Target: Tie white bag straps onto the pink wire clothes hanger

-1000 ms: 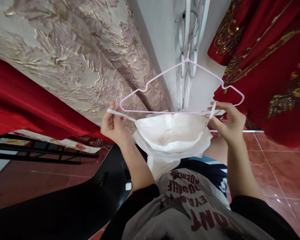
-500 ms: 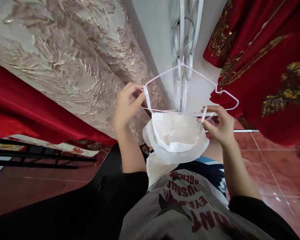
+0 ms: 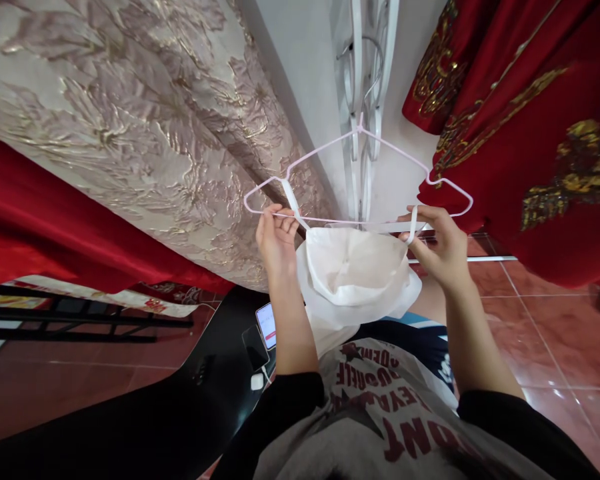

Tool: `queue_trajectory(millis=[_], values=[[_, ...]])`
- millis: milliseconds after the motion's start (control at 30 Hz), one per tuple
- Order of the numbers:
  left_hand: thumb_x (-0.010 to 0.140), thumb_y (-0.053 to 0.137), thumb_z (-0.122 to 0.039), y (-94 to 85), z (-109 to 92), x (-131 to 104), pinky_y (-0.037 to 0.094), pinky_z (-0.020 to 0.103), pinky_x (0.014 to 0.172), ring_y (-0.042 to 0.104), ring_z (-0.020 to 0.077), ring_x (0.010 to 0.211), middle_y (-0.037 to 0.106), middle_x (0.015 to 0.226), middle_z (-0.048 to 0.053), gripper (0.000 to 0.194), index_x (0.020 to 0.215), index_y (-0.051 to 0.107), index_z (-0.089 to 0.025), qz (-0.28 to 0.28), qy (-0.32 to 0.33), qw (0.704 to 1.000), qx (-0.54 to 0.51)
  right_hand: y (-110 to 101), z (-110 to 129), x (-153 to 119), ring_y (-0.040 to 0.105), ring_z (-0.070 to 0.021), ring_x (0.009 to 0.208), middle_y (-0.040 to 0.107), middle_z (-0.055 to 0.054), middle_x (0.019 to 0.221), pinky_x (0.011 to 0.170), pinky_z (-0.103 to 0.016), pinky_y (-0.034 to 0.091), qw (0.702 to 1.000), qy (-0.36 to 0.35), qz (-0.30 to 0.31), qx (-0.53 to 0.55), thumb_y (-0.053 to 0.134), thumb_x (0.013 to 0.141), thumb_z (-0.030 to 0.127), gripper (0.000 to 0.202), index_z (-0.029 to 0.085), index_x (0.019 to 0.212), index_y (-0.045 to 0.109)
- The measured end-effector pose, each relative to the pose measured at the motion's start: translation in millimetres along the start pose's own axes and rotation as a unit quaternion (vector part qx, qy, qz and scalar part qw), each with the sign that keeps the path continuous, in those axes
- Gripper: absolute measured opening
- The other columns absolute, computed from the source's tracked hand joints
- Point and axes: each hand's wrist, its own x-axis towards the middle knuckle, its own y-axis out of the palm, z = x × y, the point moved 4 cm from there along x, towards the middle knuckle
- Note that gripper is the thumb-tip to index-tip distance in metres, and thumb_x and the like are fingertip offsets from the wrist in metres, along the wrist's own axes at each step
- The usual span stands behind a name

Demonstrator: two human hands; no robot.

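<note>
My left hand (image 3: pixel 276 239) has its fingers (image 3: pixel 270 223) pinched shut on the bottom bar of the pale wire hanger (image 3: pixel 359 175), just beside the left strap (image 3: pixel 291 200), which is looped over that bar. The white garment (image 3: pixel 357 277) sags between my hands, below the hanger. My right hand (image 3: pixel 440 243) is closed on the right strap (image 3: pixel 413 223) near the bar. I judge it best to keep the bar level and seat this strap in the shoulder notch.
</note>
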Motion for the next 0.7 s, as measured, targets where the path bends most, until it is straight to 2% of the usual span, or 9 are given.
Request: queue_trajectory(millis=[100, 167, 267, 333, 400, 500, 600, 700], values=[[0.088, 0.081, -0.064, 2.6, -1, -6, 0.061, 0.033, 0.089, 0.074, 0.0171, 0.078, 0.068, 0.074, 0.0, 0.043, 0.092, 0.065, -0.024, 0.011, 0.029, 1.0, -0.001, -8, -1, -2, 0.082, -0.0227, 0.101, 0.084, -0.005, 0.105, 0.093, -0.04, 0.067, 0.992, 0.033, -0.069, 0.099, 0.091, 0.082, 0.045, 0.035, 0.026, 0.109, 0.078], [0.088, 0.081, -0.066, 2.7, -7, -6, 0.062, 0.035, 0.09, 0.073, 0.0169, 0.076, 0.067, 0.073, -0.001, 0.045, 0.09, 0.062, -0.024, 0.016, 0.043, 0.999, 0.014, -19, -6, -4, 0.08, -0.019, 0.079, 0.082, -0.004, 0.085, 0.075, -0.032, 0.068, 0.971, 0.066, -0.145, 0.181, 0.094, 0.077, 0.047, 0.032, 0.023, 0.088, 0.077], [0.087, 0.08, -0.068, 1.8, -15, -7, 0.062, 0.036, 0.091, 0.073, 0.0177, 0.078, 0.065, 0.072, -0.001, 0.049, 0.088, 0.059, -0.024, 0.023, 0.054, 0.998, 0.036, -37, -18, -6, 0.061, -0.0129, 0.041, 0.063, 0.002, 0.05, 0.044, -0.025, 0.055, 0.927, 0.129, -0.222, 0.272, 0.101, 0.061, 0.056, 0.052, 0.02, 0.062, 0.063], [0.087, 0.08, -0.069, 1.2, -19, -8, 0.062, 0.037, 0.092, 0.071, 0.0176, 0.076, 0.064, 0.071, -0.002, 0.05, 0.088, 0.058, -0.024, 0.026, 0.06, 0.997, 0.041, -51, -25, -6, 0.047, -0.0102, 0.031, 0.051, 0.007, 0.041, 0.034, -0.023, 0.048, 0.912, 0.16, -0.247, 0.286, 0.104, 0.051, 0.057, 0.06, 0.02, 0.057, 0.058], [0.085, 0.081, -0.07, 0.7, -21, -10, 0.063, 0.038, 0.091, 0.07, 0.0177, 0.075, 0.063, 0.071, -0.002, 0.052, 0.088, 0.057, -0.024, 0.03, 0.063, 0.997, 0.043, -64, -32, -4, 0.045, -0.0094, 0.03, 0.049, 0.008, 0.039, 0.032, -0.022, 0.047, 0.908, 0.178, -0.263, 0.272, 0.107, 0.046, 0.052, 0.058, 0.019, 0.06, 0.062], [0.084, 0.082, -0.071, -0.1, -23, -12, 0.062, 0.039, 0.091, 0.069, 0.0177, 0.074, 0.061, 0.072, -0.002, 0.053, 0.088, 0.058, -0.024, 0.041, 0.064, 0.996, 0.041, -77, -41, 3, 0.054, -0.0118, 0.034, 0.056, 0.006, 0.043, 0.034, -0.021, 0.05, 0.909, 0.193, -0.276, 0.245, 0.108, 0.042, 0.049, 0.056, 0.018, 0.065, 0.066], [0.086, 0.083, -0.068, -0.5, -28, -15, 0.062, 0.039, 0.093, 0.068, 0.0169, 0.074, 0.06, 0.073, -0.002, 0.051, 0.087, 0.058, -0.024, 0.051, 0.063, 0.996, 0.033, -82, -47, 15, 0.065, -0.015, 0.042, 0.064, 0.005, 0.049, 0.038, -0.022, 0.055, 0.908, 0.188, -0.3, 0.223, 0.108, 0.038, 0.05, 0.059, 0.019, 0.065, 0.065], [0.087, 0.082, -0.066, 1.0, -32, -19, 0.062, 0.039, 0.093, 0.07, 0.0176, 0.075, 0.061, 0.072, -0.002, 0.05, 0.087, 0.058, -0.023, 0.065, 0.061, 0.996, 0.03, -81, -49, 27, 0.071, -0.0158, 0.05, 0.067, 0.005, 0.054, 0.047, -0.024, 0.061, 0.918, 0.179, -0.287, 0.207, 0.108, 0.039, 0.052, 0.06, 0.02, 0.066, 0.065]])
